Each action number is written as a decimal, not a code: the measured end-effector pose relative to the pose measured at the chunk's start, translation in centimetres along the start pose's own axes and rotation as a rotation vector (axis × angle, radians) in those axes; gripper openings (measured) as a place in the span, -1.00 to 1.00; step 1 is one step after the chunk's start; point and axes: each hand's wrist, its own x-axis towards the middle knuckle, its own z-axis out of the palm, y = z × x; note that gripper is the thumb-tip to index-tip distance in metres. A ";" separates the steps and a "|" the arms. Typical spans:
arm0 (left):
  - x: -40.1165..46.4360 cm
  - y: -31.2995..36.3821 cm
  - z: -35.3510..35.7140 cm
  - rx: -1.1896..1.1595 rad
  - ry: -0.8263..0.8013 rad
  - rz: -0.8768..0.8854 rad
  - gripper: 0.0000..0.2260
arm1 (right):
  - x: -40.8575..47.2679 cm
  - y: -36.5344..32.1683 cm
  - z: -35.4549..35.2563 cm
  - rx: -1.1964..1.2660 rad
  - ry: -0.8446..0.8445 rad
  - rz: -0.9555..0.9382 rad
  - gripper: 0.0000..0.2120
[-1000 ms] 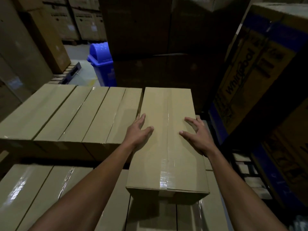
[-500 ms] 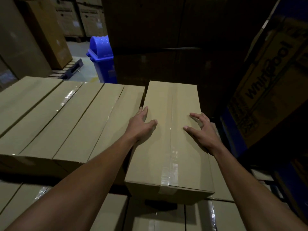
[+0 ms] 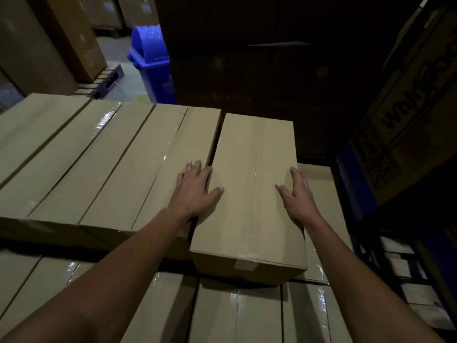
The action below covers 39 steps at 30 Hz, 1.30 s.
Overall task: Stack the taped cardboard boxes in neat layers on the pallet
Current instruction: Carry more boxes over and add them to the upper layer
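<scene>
A long, plain cardboard box [image 3: 249, 194] of matte tan board lies on the upper layer of the stack, at its right end, its long side running away from the camera. A strip of clear glossy tape runs down the middle seam of its lid and folds over the near end face. Its left side stands just beside the row of matching boxes [image 3: 99, 159] — a narrow dark gap shows between them, wider toward the far end. Those boxes lie side by side, flat-topped and sharp-edged, their tape catching bright glints of light.

The left hand [image 3: 195, 186] rests flat over the box's left top edge, fingers straight and spread onto the neighbouring lid, thumb lying on the box's own lid. The right hand [image 3: 296, 191] lies along the right top edge, thumb on the lid; its fingers extend toward the side of the box, and whether they curl round the edge cannot be told.

Below, a lower layer of boxes [image 3: 235, 310] shows the same tan board and shiny tape. Behind stands a blue plastic bin [image 3: 153, 63] with a domed lid — beside it, a tall printed carton [image 3: 408, 125] at the right.
</scene>
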 end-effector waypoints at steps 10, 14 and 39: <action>-8.0 -3.2 -3.0 0.175 -0.399 0.171 0.28 | -1.3 -2.7 -0.2 -0.019 -0.003 0.269 -0.27; -7.9 -3.6 -3.5 0.194 -0.493 0.244 0.38 | -1.1 -2.5 -0.1 -0.004 0.011 0.243 -0.33; -7.1 -5.2 -2.0 0.183 -0.459 0.269 0.26 | 0.0 -3.4 1.5 -0.264 0.081 0.229 -0.24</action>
